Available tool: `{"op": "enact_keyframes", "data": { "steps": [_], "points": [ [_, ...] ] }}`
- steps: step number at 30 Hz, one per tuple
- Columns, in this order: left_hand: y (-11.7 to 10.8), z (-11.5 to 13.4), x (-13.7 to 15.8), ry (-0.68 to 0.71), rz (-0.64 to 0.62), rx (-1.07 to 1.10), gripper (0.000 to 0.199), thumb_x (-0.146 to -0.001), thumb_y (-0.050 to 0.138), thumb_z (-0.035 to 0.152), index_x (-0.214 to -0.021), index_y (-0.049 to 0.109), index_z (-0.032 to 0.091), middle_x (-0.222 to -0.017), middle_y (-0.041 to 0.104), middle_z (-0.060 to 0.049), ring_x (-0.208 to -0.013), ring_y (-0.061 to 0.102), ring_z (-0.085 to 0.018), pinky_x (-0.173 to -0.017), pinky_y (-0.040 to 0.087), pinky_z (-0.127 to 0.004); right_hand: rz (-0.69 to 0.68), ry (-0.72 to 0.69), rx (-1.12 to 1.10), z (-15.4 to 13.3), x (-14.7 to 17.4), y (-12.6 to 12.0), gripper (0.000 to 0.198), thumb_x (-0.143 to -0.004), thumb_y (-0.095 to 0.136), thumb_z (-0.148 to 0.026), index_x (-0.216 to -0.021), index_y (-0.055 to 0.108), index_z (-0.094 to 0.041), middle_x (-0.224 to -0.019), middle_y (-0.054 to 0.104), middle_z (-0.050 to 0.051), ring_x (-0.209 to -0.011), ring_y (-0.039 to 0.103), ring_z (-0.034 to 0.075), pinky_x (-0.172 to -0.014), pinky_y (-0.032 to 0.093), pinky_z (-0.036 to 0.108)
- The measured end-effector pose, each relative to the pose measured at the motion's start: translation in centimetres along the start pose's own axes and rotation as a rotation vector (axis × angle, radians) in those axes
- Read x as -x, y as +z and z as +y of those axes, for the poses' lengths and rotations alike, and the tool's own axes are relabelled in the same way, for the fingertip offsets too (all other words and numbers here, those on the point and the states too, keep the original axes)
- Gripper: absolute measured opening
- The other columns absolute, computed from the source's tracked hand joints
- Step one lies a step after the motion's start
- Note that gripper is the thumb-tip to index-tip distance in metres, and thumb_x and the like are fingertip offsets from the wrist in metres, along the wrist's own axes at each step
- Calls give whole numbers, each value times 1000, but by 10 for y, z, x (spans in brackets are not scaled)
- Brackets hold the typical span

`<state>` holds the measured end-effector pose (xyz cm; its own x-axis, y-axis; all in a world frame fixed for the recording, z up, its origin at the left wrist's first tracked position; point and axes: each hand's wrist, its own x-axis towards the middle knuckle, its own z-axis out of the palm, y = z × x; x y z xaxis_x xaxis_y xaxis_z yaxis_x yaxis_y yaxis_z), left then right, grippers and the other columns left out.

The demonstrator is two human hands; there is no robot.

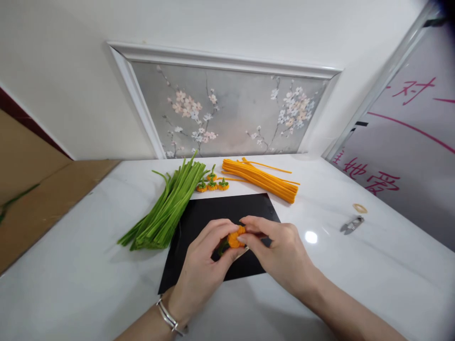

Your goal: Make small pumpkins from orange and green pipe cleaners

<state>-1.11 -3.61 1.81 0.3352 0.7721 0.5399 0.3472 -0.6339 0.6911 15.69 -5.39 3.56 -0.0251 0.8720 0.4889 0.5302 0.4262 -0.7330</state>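
A small orange pipe-cleaner pumpkin (236, 237) with a dark green part is held between my two hands above a black mat (227, 208). My left hand (209, 251) has its fingers and thumb closed round the pumpkin's left side and green part. From the right, my right hand (275, 244) pinches the orange edge with thumb and fingertips. Several finished-looking pumpkins (212, 184) with green tops stand behind the mat. A bundle of green pipe cleaners (165, 213) lies to the left, and a bundle of orange pipe cleaners (261, 180) lies at the back right.
Thread snips (352, 225) lie on the white tabletop (320, 284) at the right, near a tan rubber band (360, 208). A cardboard box (46, 199) borders the left side. Behind is a wall with a framed flower panel (234, 113); a whiteboard (408, 128) leans at the right.
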Motion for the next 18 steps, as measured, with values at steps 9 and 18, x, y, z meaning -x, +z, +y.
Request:
{"op": "enact_keyframes", "data": {
  "steps": [9,18],
  "points": [
    [0,-4,-2,-141,-53,121,23,-79,68,17,-100,63,24,-98,63,-3,-87,63,-16,-73,54,-25,-180,-72,34,0,-5,-10,21,-89,51,-12,-88,70,-22,-83,73,0,-68,68,13,-65,51,21],
    [-2,-5,-8,-414,-66,329,22,-80,67,23,-101,60,25,-95,66,1,-88,64,-14,-80,54,-26,-47,-62,-21,7,-8,-8,20,-84,58,-15,-98,71,-23,-95,74,2,-81,69,16,-73,55,25]
  ]
}}
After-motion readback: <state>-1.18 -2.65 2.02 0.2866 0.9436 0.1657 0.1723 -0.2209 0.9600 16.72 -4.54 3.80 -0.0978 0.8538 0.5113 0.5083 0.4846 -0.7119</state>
